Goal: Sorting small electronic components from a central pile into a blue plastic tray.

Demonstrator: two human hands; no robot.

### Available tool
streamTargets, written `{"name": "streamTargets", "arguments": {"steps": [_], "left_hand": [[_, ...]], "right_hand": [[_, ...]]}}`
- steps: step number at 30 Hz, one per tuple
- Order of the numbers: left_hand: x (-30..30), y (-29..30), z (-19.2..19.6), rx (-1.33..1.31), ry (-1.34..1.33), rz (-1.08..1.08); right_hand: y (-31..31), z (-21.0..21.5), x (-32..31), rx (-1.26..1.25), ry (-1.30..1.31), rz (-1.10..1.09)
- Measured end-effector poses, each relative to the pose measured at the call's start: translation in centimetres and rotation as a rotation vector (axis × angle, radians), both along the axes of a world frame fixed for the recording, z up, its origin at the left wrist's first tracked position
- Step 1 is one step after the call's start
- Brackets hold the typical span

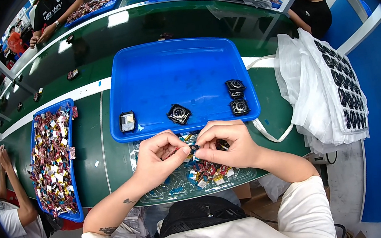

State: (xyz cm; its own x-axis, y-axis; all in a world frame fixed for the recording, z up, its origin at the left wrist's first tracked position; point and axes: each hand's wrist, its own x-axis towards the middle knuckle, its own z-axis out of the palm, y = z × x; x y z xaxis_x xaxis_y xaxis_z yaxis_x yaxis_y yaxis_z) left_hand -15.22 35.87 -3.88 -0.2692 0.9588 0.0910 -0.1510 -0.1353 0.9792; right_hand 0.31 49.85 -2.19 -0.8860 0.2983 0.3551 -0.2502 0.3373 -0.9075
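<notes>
Seen from the head camera, a worker's two bare hands meet at the center of the frame, just below the near edge of a blue plastic tray [171, 69]. The left hand [162, 154] and right hand [229, 143] pinch a small dark piece [194, 147] between thumbs and forefingers. A red component [171, 153] shows under the left hand's curled fingers, and a black watch case [222, 144] under the right's; how firmly either is gripped cannot be told.

Along the tray's lower edge sit a silver-framed square watch case [127, 121] at left, a tilted black watch body [179, 114] at center and two more watch bodies [239, 107] at right. Beneath the hands, red, white and yellow parts [209, 172] lie on a clear plastic blister tray [161, 191].

At left of the frame, a blue bin [76, 181] brims with similar small components [54, 158]. At right, stacked white foam sheets [297, 83] carry rows of black cases [349, 89]. Co-workers in black shirts appear upper left [54, 12] and upper right [314, 13].
</notes>
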Motion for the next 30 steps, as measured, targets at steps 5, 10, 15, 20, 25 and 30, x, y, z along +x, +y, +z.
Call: {"name": "streamTargets", "arguments": {"steps": [5,10,15,20,25,30], "left_hand": [[0.0,0.4,0.0,0.012,0.046,-0.007],[-0.2,0.2,0.0,0.006,0.051,-0.02],[-0.3,0.2,-0.2,-0.058,0.002,-0.09],[-0.5,-0.2,-0.5,0.105,0.142,-0.118],[-0.5,-0.6,0.4,0.238,-0.009,0.028],[-1.3,-0.5,0.5,0.236,-0.15,0.142]], "right_hand": [[0.3,-0.4,0.0,-0.149,-0.048,-0.008],[0.3,-0.7,-0.1,-0.335,-0.052,0.059],[0.5,-0.8,0.0,-0.397,-0.097,0.13],[0.3,-0.4,0.1,-0.204,-0.148,0.009],[0.7,-0.1,-0.2,0.456,-0.012,-0.158],[-0.4,1.5,-1.0,0.85,-0.019,-0.1]]}}
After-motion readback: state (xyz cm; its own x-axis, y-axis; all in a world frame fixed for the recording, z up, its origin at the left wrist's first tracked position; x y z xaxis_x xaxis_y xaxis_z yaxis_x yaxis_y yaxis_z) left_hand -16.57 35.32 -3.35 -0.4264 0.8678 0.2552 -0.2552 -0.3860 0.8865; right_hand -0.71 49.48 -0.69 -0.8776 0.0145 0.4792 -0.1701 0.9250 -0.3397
